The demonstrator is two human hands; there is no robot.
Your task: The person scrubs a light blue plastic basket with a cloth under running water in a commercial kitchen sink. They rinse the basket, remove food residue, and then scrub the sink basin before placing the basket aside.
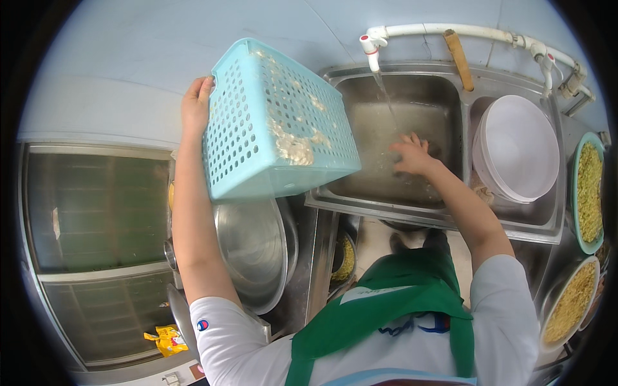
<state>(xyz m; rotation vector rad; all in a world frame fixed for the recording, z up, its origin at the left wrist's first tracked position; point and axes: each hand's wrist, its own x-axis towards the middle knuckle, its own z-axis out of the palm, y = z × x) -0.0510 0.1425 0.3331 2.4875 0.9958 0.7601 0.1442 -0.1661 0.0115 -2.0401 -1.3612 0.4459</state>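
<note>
A light blue perforated plastic basket (pixel 236 130) hangs tilted beside the sink, with my left hand (pixel 197 103) gripping its upper rim. Pale wet residue (pixel 292 144) clings to the basket's holed side. Water runs from a white plastic tap (pixel 371 52) into the left bowl of the stainless steel sink (pixel 357 113). Over that bowl, near the foot of the stream, my right hand (pixel 413 154) has its fingers spread and holds nothing that I can see.
White plastic tubs (pixel 519 144) sit nested in the right bowl. A wooden stick (pixel 458 60) leans at the sink's back. Tubs of chopped yellow-green food (pixel 589 193) and yellowish food (pixel 569 304) stand at right. A large metal bowl (pixel 251 251) lies below the basket, left of the sink.
</note>
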